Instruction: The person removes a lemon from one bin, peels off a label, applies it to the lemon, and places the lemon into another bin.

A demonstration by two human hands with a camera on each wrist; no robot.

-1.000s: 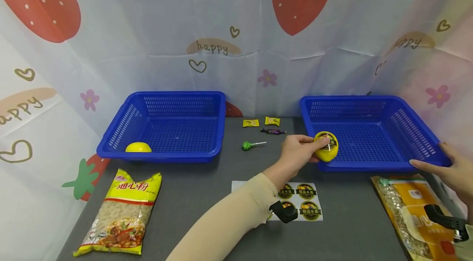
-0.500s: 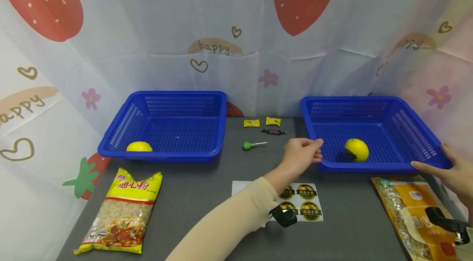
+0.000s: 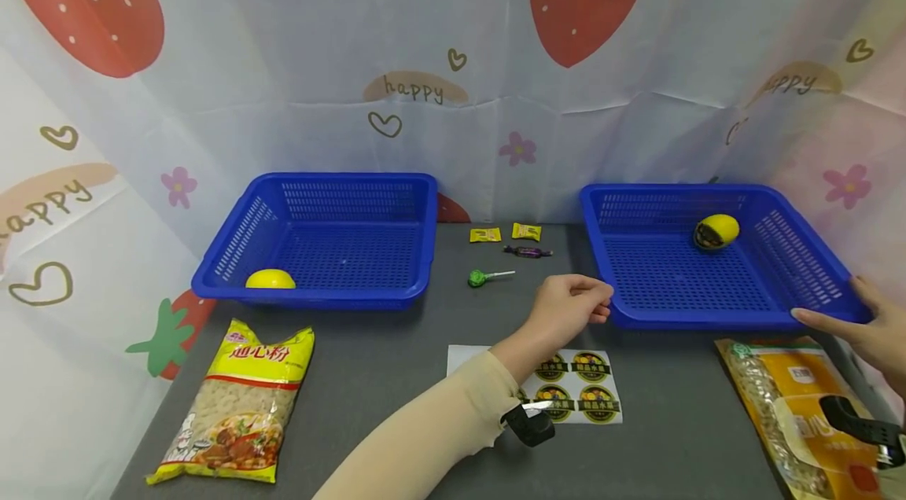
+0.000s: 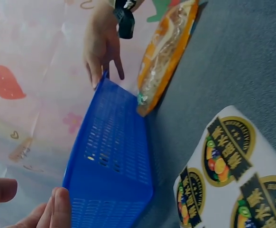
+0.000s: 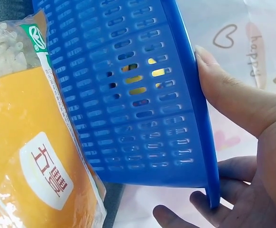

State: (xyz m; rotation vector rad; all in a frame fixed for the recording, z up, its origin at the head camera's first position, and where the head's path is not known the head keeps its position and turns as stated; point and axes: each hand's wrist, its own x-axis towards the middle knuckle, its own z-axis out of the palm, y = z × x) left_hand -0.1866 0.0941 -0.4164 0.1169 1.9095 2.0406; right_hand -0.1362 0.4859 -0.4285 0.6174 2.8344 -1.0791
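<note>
My left hand (image 3: 572, 302) hovers beside the left rim of the right blue basket (image 3: 697, 321), fingers loosely bent and holding nothing. A lemon-like yellow fruit (image 3: 722, 228) with a dark round sticker lies toward the back of that basket. At the basket's front right corner, my right hand (image 3: 867, 327) grips the rim. Its thumb (image 5: 228, 90) lies along the rim in the right wrist view, with the other fingers around the corner. Under my left forearm is a white sheet (image 3: 609, 413) of round fruit stickers, partly covered by the sleeve.
Another blue basket (image 3: 333, 297) stands on the left with a yellow fruit (image 3: 270, 278) inside. A pasta bag (image 3: 237, 406) lies before it. An orange-fronted bag (image 3: 800, 406) lies near my right wrist. Between the baskets are a green lollipop (image 3: 477, 278), a purple wrapped candy (image 3: 527, 251) and yellow candies (image 3: 485, 235).
My left hand has let go of the stickered yellow fruit, which rolled back and to the right inside the right basket. The left hand drew slightly back; the right hand still holds the rim.
</note>
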